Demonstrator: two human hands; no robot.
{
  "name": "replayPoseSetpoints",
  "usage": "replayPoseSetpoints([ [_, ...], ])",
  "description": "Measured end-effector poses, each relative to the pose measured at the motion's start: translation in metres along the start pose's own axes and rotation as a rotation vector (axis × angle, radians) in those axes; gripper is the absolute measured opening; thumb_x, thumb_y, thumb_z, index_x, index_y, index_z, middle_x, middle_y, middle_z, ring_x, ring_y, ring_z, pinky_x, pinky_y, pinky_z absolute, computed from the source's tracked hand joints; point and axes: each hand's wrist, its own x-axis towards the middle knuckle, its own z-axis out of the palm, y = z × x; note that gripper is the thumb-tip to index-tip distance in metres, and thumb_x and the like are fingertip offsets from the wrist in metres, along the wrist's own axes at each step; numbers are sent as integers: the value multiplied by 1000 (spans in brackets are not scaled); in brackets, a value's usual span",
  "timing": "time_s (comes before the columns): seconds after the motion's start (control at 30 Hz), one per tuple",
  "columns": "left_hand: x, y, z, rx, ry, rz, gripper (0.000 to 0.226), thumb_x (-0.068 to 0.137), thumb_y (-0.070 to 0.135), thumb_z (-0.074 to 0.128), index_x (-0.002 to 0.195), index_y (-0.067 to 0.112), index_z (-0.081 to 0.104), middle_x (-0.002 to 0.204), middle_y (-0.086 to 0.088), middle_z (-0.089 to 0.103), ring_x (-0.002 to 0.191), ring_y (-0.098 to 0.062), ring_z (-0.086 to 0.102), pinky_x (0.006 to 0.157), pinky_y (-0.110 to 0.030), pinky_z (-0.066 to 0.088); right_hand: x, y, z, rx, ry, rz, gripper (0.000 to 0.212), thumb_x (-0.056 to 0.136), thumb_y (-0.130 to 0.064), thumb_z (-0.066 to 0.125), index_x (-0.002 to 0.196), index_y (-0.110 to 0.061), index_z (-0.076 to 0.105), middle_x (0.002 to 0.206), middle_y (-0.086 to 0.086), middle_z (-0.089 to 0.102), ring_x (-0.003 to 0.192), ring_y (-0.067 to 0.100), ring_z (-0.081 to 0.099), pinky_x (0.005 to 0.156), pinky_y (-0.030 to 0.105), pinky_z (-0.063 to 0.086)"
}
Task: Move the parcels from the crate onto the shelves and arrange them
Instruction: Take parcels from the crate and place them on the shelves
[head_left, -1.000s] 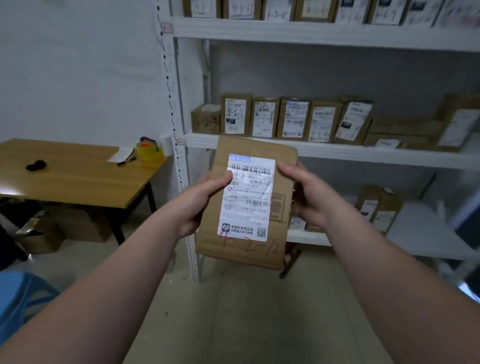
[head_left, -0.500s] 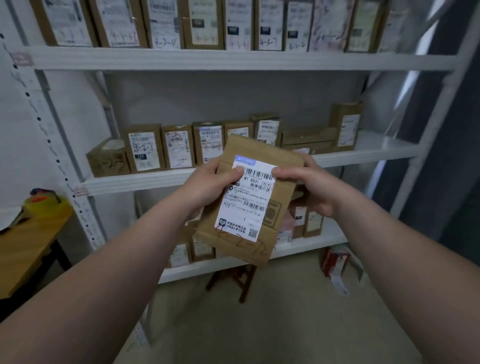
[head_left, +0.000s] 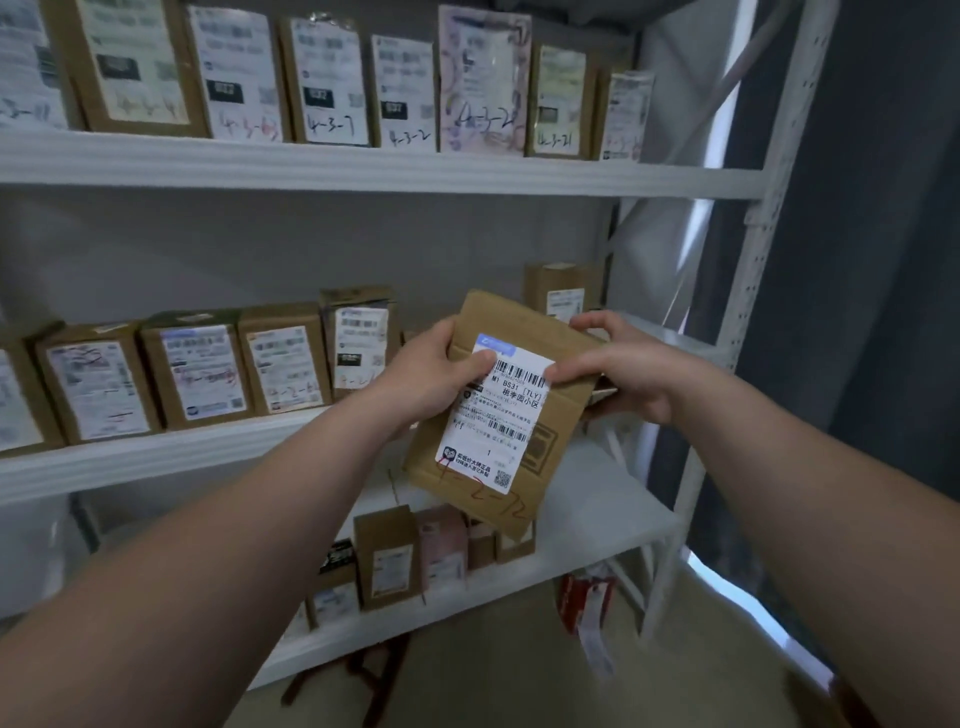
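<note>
Risks, left to right: the row of standing parcels (head_left: 197, 371) on the middle shelf (head_left: 156, 457) is packed edge to edge, so pushing a new one in there would likely tip its neighbours. The left hand (head_left: 436, 374) holds the parcel (head_left: 563, 410) by its left edge, thumb pressed on the label, other fingers wrapped behind. The parcel is in the air, tilted, in front of the middle shelf's right end and above the lower shelf (head_left: 597, 519). The right hand (head_left: 618, 364) pinches only the top right corner between thumb and fingers; if the left lets go first, that thin grip may let the parcel swing or drop onto the small boxes (head_left: 387, 558) below. The tall box (head_left: 563, 291) at the back right could get knocked over on the way in. Misreading the red handwritten code is the other risk, since it would put the parcel on the wrong shelf. Hidden or unclear: the leftmost parcels are cut by the frame edge, and most shelf labels are blurred, top shelf (head_left: 363, 171) too. The first character of the red code is hard to read. The fingers behind the parcel can't be seen, nor what lies on the shelf directly behind it. The crate is not in view. The red thing (head_left: 576, 603) on the floor is unidentifiable, and the far right is dark.
</note>
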Motion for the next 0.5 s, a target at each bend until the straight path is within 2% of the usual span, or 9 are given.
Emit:
replayPoseSetpoints([
  [0.1,41,14,35,130,11,62,34,93,27,64,125,19,59,114,4,66,101,-14,63,91,-33,50,27,4,-45,-35,22,5,88,70,-5,84,141,-29,38,123,6,59,104,25,64,82,47,59],
  [0.17,67,19,56,242,-4,89,35,92,31,64,125,17,61,118,0,63,105,-18,61,93,-35,49,43,8,-69,-51,52,5,96,69,-4,85,146,-28,34,125,3,57,101,21,63,81,44,59],
  [0.23,93,23,72,350,-25,105,43,92,36,62,131,19,56,125,-6,55,115,-23,55,100,-36,44,59,13,-90,-53,84,1,98,69,-3,84,149,-28,33,124,0,54,94,17,61,81,44,58],
  [0.27,106,26,79,391,-30,107,48,93,36,61,137,19,52,129,-8,51,120,-25,51,102,-32,40,67,15,-100,-55,101,-3,99,69,-4,84,149,-28,32,125,-1,52,93,16,60,81,44,58],
  [0.37,142,36,96,491,7,124,61,96,36,56,150,15,34,142,-12,40,134,-27,39,105,-28,31,96,20,-127,-88,158,-14,103,67,-5,85,150,-30,31,133,2,50,105,24,59,81,43,58],
  [0.5,196,36,115,641,39,168,62,97,37,52,152,16,32,148,-13,36,136,-33,35,113,-40,32,139,27,-159,-170,249,-28,106,62,-7,88,149,-32,33,133,4,50,112,30,57,86,47,57],
])
